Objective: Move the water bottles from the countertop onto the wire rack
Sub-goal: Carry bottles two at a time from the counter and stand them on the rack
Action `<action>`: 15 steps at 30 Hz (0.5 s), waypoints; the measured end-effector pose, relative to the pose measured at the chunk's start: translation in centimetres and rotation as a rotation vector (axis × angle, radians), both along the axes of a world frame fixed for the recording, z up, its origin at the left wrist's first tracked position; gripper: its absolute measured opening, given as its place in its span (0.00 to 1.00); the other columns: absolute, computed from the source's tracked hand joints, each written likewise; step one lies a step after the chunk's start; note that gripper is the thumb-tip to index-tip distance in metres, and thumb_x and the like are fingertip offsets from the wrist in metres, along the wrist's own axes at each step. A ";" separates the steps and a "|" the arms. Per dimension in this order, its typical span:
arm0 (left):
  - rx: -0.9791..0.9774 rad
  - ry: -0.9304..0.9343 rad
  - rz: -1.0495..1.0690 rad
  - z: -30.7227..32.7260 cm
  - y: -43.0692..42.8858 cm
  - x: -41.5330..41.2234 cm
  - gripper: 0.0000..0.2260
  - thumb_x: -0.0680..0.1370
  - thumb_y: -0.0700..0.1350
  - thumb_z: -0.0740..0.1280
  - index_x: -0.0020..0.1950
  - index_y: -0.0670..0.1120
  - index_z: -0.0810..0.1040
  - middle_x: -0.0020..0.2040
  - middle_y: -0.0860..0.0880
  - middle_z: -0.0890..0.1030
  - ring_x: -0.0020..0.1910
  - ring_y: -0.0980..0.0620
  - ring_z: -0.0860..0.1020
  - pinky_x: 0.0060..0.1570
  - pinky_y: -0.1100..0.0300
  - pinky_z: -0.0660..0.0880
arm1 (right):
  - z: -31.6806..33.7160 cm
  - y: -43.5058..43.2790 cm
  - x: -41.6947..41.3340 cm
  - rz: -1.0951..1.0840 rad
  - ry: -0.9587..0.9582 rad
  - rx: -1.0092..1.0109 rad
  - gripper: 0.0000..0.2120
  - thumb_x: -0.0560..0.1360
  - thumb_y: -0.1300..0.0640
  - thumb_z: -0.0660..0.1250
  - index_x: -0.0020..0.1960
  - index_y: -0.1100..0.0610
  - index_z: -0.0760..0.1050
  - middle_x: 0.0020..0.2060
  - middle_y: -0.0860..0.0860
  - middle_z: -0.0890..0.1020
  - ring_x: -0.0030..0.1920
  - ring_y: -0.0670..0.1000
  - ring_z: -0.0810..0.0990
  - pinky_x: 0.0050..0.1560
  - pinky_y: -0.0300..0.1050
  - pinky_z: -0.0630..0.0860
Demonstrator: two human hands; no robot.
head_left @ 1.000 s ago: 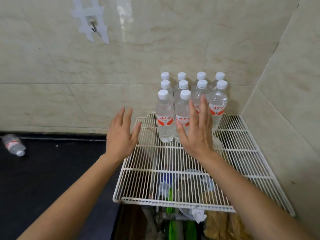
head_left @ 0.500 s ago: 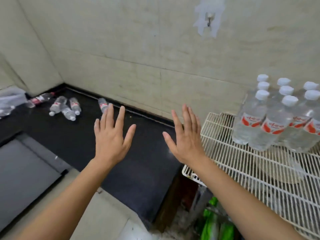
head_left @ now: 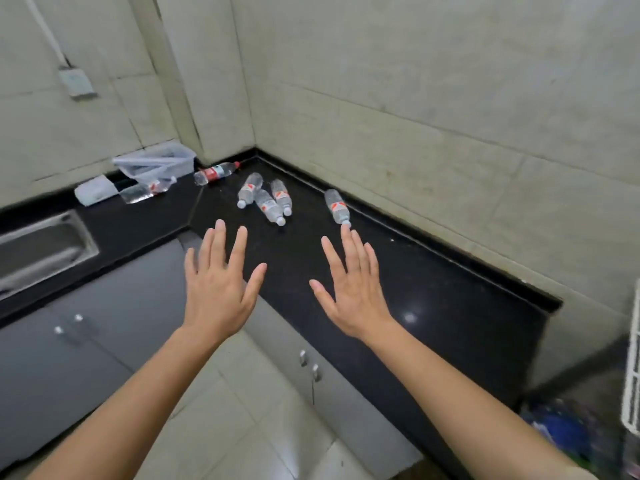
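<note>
On the black countertop [head_left: 433,289] the water bottles all lie on their sides. A single bottle [head_left: 336,206] lies close to the far wall. Its long axis runs from far to near, leaning a little to the right, and its white cap points to the near side. Left of it, a group of three bottles [head_left: 269,205] lies close together. Their long axes also run roughly far to near, spread like a fan, and all three caps point near. Farther left, in the corner, a red-capped bottle [head_left: 215,172] lies across, with its cap pointing right. One more bottle [head_left: 147,189] lies beside a clear plastic container [head_left: 157,162]; it is blurred, so I cannot tell its direction.

Both arms are stretched forward over the near edge of the countertop. The left hand [head_left: 220,289] and the right hand [head_left: 353,292] are flat, with the backs up and the fingers straight and spread. They hold nothing.

All the bottles lie beyond the fingertips, on the far side. The single bottle is just in front of the right hand: its cap appears at the tip of the middle finger, but whether they touch cannot be told. The group of three lies farther off, between the lines of the two hands and apart from both. The red-capped bottle is well apart, far and left of the left hand.

Only a thin piece of the white wire rack [head_left: 632,358] shows at the right edge, well apart from the hands and the bottles.
</note>
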State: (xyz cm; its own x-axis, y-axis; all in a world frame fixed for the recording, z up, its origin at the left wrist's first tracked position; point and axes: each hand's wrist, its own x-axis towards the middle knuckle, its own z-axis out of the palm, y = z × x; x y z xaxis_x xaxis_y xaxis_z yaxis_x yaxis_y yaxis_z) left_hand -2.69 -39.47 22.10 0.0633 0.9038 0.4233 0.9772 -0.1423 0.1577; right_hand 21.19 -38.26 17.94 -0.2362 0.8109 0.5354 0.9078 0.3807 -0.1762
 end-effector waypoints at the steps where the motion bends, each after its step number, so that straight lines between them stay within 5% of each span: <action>1: 0.001 0.014 -0.010 -0.2 0.2 -0.3 0.31 0.81 0.61 0.51 0.80 0.45 0.61 0.80 0.38 0.58 0.78 0.37 0.59 0.72 0.33 0.59 | -0.2 0.5 -0.2 -0.002 -0.014 -0.010 0.35 0.81 0.42 0.59 0.82 0.56 0.54 0.81 0.62 0.50 0.82 0.61 0.49 0.79 0.62 0.50; 15: -0.130 0.165 0.019 -3.8 23.2 -10.9 0.31 0.81 0.62 0.52 0.80 0.47 0.60 0.81 0.39 0.57 0.79 0.38 0.59 0.73 0.34 0.59 | -4.4 25.0 -10.8 -0.003 0.010 -0.157 0.35 0.81 0.42 0.61 0.82 0.55 0.54 0.81 0.61 0.52 0.81 0.62 0.53 0.78 0.63 0.53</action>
State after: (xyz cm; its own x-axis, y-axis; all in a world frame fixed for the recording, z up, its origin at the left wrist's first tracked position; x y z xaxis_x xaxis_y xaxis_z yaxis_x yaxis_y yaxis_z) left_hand -13.60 -16.32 18.32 0.1046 0.9518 0.2884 0.9936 -0.1125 0.0111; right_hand 10.42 -13.27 13.54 -0.2286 0.8855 0.4044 0.9070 0.3447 -0.2420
